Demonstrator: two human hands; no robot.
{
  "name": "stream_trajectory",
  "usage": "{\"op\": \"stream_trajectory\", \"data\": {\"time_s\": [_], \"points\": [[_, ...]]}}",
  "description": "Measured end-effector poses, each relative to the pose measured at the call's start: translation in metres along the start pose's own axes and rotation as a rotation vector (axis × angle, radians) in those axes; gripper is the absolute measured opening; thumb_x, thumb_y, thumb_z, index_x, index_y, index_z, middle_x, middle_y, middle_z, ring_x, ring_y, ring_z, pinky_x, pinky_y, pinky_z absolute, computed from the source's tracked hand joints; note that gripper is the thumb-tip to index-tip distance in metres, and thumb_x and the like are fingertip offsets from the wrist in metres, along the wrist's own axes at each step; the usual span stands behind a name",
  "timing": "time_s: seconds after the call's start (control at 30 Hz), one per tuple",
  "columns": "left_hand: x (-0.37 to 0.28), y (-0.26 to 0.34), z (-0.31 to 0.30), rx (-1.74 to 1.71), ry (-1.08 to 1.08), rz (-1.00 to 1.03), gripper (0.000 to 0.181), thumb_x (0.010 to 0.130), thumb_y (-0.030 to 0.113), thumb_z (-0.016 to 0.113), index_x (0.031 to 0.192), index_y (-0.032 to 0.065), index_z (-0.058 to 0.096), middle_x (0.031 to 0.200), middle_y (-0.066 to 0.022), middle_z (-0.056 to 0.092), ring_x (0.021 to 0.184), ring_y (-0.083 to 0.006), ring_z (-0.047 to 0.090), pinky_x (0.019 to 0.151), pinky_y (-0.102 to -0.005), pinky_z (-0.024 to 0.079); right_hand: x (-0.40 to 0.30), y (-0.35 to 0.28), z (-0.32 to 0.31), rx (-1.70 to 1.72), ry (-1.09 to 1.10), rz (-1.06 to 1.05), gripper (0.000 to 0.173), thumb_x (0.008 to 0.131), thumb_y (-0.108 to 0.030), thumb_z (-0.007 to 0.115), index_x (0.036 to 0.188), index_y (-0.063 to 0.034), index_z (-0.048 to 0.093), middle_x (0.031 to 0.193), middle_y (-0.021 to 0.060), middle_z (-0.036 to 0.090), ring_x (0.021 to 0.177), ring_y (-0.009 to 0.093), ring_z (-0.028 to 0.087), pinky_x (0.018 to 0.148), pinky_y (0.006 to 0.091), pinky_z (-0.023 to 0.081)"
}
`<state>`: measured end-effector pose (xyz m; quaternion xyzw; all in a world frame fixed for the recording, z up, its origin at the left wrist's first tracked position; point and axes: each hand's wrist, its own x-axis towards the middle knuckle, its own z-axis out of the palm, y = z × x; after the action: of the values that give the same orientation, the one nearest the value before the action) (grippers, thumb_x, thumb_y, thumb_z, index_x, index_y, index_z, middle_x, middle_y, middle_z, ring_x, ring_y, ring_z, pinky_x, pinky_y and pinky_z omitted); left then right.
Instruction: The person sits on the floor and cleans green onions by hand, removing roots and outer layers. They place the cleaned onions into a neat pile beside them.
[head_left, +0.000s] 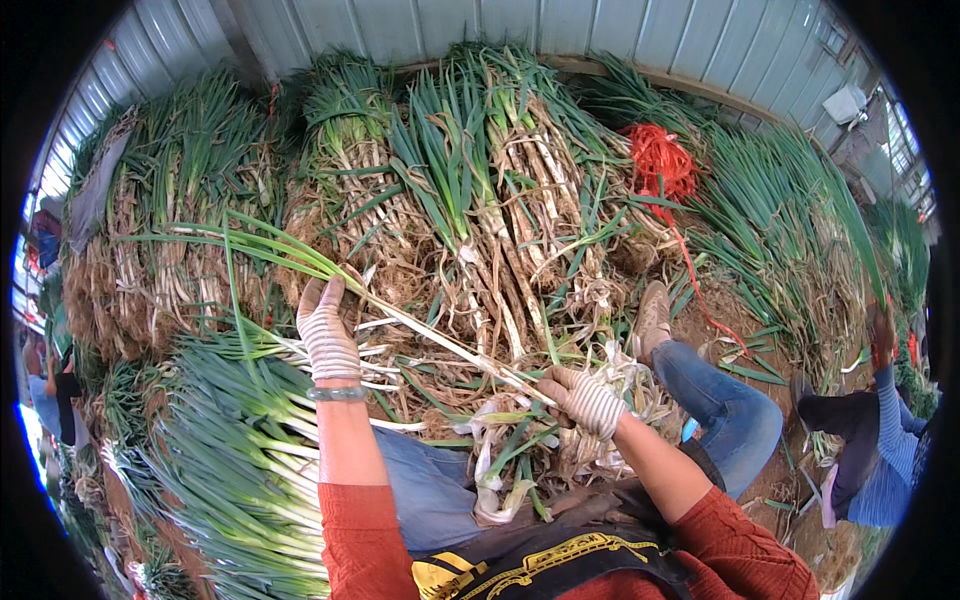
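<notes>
A long green onion (439, 326) stretches slantwise across my lap, green leaves to the left and pale stalk to the right. My left hand (331, 322), in a striped work glove, grips it where the leaves begin. The gloved right hand (583, 399) is closed around its lower end, so the root tip is hidden. Below my left forearm lies a pile of green onions with clean white stalks (289, 442). Peeled-off papery skins (495, 480) and leaf scraps hang and lie between my knees. Unpeeled green onions (502, 262) with brown outer skins lie just ahead.
Bundles of soil-covered green onions (180, 195) stand against a corrugated metal wall (480, 22). A tangle of red plastic twine (660, 161) rests on the right-hand bundles, one strand trailing to the ground. Another person (885, 450) sits at far right, and more people (52, 397) are at far left.
</notes>
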<state>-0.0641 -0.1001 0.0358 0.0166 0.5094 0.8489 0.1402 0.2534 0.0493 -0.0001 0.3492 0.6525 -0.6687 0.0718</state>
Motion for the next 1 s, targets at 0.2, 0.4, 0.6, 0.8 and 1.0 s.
{"op": "stream_trajectory", "data": {"time_s": [0.2,0.4,0.6,0.8,1.0], "points": [[-0.032,-0.024,0.024,0.042,-0.266,-0.240,0.030,0.092,0.019,0.067,0.118,0.0054,0.057,0.098,-0.0100,0.071,0.079,-0.0180,0.068,0.062,-0.0302,0.058,0.003,-0.014,0.014,-0.119,0.173,-0.151,0.036,0.098,-0.035,0.052,0.106,-0.0008,0.059,0.067,0.0068,0.058,0.053,0.015,0.055,0.047,0.0318,0.046],[-0.029,-0.035,0.014,0.077,-0.178,-0.347,0.015,0.094,0.010,0.063,0.108,0.0049,0.062,0.094,-0.0152,0.072,0.075,-0.0231,0.071,0.060,-0.0331,0.062,0.012,-0.013,0.030,-0.455,0.267,-0.389,0.034,0.098,-0.030,0.053,0.104,0.0025,0.059,0.078,0.0229,0.064,0.072,0.036,0.065,0.066,0.0421,0.052],[0.034,-0.013,-0.034,0.021,0.064,-0.045,0.014,0.092,0.015,0.065,0.097,0.0023,0.063,0.087,-0.0128,0.071,0.073,-0.0223,0.069,0.062,-0.0353,0.058,-0.012,0.040,-0.009,-0.636,0.193,-0.140,0.038,0.097,-0.034,0.047,0.108,0.0005,0.061,0.095,0.0286,0.066,0.088,0.043,0.065,0.082,0.0482,0.051],[0.078,0.032,-0.105,-0.040,0.341,0.058,0.020,0.095,0.015,0.062,0.111,0.0035,0.061,0.095,-0.0133,0.070,0.085,-0.0212,0.069,0.069,-0.0337,0.060,-0.046,0.121,-0.078,-0.965,0.359,0.132,0.038,0.095,-0.031,0.053,0.099,0.0055,0.060,0.093,0.0300,0.065,0.088,0.044,0.064,0.082,0.0512,0.050],[0.080,0.065,-0.081,0.004,0.241,0.216,0.023,0.095,0.016,0.062,0.112,0.0019,0.058,0.095,-0.0131,0.070,0.083,-0.0224,0.069,0.072,-0.0353,0.060,-0.030,0.134,-0.088,-1.179,0.340,0.272,0.031,0.092,-0.025,0.056,0.107,0.0016,0.063,0.092,0.0252,0.068,0.088,0.040,0.068,0.080,0.0492,0.053]]}}
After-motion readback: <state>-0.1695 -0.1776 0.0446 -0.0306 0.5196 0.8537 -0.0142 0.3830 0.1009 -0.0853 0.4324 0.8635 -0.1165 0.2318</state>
